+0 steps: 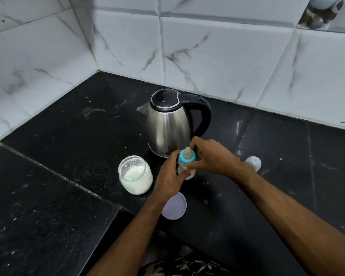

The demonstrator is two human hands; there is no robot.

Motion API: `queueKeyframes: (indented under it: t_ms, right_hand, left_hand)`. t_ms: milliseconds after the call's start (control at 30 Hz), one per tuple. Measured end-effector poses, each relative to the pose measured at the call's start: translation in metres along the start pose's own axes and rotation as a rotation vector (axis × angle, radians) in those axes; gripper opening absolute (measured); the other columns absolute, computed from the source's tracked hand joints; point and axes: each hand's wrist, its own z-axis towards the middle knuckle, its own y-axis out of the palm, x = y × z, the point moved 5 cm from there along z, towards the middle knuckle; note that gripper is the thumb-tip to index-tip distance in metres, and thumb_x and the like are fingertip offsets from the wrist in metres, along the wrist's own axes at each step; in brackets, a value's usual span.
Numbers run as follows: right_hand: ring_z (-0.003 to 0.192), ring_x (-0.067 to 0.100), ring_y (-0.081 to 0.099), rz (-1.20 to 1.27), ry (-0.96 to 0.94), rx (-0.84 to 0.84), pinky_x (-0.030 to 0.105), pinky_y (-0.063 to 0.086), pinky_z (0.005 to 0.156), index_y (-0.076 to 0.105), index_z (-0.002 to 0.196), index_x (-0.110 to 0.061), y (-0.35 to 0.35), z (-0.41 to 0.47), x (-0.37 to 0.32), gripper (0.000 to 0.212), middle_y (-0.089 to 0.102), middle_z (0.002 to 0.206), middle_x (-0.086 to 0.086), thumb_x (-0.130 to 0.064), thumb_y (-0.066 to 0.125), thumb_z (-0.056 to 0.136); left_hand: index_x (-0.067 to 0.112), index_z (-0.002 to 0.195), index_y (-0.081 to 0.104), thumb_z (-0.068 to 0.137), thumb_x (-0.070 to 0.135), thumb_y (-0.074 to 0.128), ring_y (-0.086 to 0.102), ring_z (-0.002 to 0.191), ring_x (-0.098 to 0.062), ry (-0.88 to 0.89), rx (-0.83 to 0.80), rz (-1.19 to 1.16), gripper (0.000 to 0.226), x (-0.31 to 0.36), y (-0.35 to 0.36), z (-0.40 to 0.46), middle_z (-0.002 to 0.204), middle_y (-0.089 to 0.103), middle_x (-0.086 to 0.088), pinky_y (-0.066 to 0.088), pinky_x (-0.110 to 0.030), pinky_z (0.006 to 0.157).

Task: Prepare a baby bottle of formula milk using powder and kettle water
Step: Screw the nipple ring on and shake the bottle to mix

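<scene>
Gripping the baby bottle (182, 169) body, left hand (168, 177) curled, right hand (210, 156) pinching its blue collar (185, 158)

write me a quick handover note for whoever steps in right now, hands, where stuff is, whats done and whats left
Left hand grips the baby bottle body; right hand pinches its blue teat ring.
Bottle stands on the black counter just in front of the steel kettle, whose lid is shut.
Powder jar is open, left of the bottle; its lid lies nearer the person. Clear bottle cap lies to the right.
Done: the ring is on the bottle; how tight, and what is inside, cannot be told.
Left: probably check the contents, snug the ring, cap the bottle, close the jar.
</scene>
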Motion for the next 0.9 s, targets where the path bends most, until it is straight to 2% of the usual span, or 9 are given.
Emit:
queueKeyframes:
  t_ms: [133,267,400,467,533,633,767,833,900]
  right_hand:
    - [0.094,0.006,0.057,0.010,-0.077,-0.100,0.027,0.051,0.087,0.040,0.139,-0.028,-0.004,-0.002,-0.001,0.078,0.057,0.110,-0.015,-0.053,0.077,0.075]
    - [0.090,0.005,0.060,0.071,-0.112,-0.099,0.030,0.053,0.084,0.054,0.121,-0.025,-0.003,0.001,-0.003,0.048,0.063,0.102,-0.014,-0.039,0.076,0.081]
    - [0.081,0.008,0.062,-0.068,-0.008,0.002,0.030,0.056,0.071,0.049,0.113,-0.026,-0.001,0.000,0.000,0.059,0.067,0.101,-0.008,-0.059,0.075,0.072]
    - [0.080,0.007,0.058,-0.078,-0.029,-0.051,0.025,0.051,0.071,0.045,0.125,-0.029,-0.006,0.000,-0.001,0.068,0.061,0.095,-0.014,-0.060,0.075,0.073]
    - [0.083,0.006,0.057,-0.002,-0.062,-0.135,0.025,0.050,0.078,0.040,0.138,-0.029,-0.010,0.000,-0.003,0.072,0.055,0.089,-0.018,-0.050,0.075,0.079]
    - [0.091,0.007,0.061,0.057,-0.098,-0.130,0.028,0.052,0.082,0.054,0.123,-0.025,-0.005,0.002,-0.006,0.048,0.064,0.102,-0.013,-0.039,0.076,0.082]
    - [0.080,0.010,0.063,-0.131,0.037,0.000,0.032,0.058,0.072,0.052,0.107,-0.024,0.000,0.003,0.000,0.061,0.067,0.098,-0.007,-0.067,0.072,0.069]
    - [0.088,0.011,0.063,-0.137,0.022,-0.037,0.034,0.057,0.078,0.052,0.119,-0.024,-0.002,0.003,-0.001,0.073,0.067,0.107,-0.006,-0.072,0.070,0.067]
    - [0.103,0.014,0.061,-0.044,-0.011,-0.131,0.035,0.053,0.090,0.043,0.139,-0.025,-0.007,0.001,-0.003,0.081,0.062,0.122,-0.005,-0.062,0.073,0.073]
  left_hand:
    - [0.020,0.138,0.047,0.086,0.033,0.075,0.058,0.123,-0.014,0.025,0.007,0.016,0.060,0.002,0.000,-0.001,0.133,0.060,0.003,0.051,-0.043,0.104]
    - [0.021,0.138,0.048,0.085,0.028,0.078,0.058,0.124,-0.015,-0.010,0.008,0.005,0.062,-0.003,0.001,0.002,0.133,0.061,0.002,0.050,-0.045,0.105]
    - [0.019,0.138,0.048,0.086,0.027,0.077,0.059,0.123,-0.015,-0.002,-0.005,-0.001,0.060,-0.002,0.001,0.001,0.132,0.061,0.002,0.050,-0.044,0.105]
    - [0.022,0.138,0.047,0.086,0.031,0.076,0.058,0.124,-0.013,0.006,0.002,0.013,0.060,-0.002,0.000,0.001,0.133,0.060,0.004,0.050,-0.043,0.105]
    - [0.024,0.138,0.047,0.086,0.033,0.076,0.057,0.125,-0.012,0.005,0.006,0.025,0.060,-0.003,0.001,0.001,0.133,0.060,0.005,0.051,-0.043,0.105]
    - [0.023,0.140,0.046,0.085,0.029,0.078,0.057,0.125,-0.015,-0.029,0.005,0.024,0.063,-0.007,0.002,0.002,0.135,0.059,0.003,0.050,-0.044,0.105]
    - [0.019,0.139,0.047,0.087,0.027,0.076,0.058,0.122,-0.015,-0.013,-0.003,0.023,0.060,-0.005,0.002,0.002,0.132,0.061,0.002,0.050,-0.042,0.105]
    - [0.019,0.138,0.048,0.087,0.028,0.076,0.059,0.121,-0.013,-0.011,0.002,0.019,0.059,-0.002,0.001,0.002,0.132,0.061,0.003,0.050,-0.040,0.105]
    - [0.021,0.138,0.048,0.087,0.031,0.076,0.059,0.122,-0.011,-0.008,0.010,0.023,0.059,-0.002,0.000,0.001,0.132,0.061,0.004,0.051,-0.040,0.104]
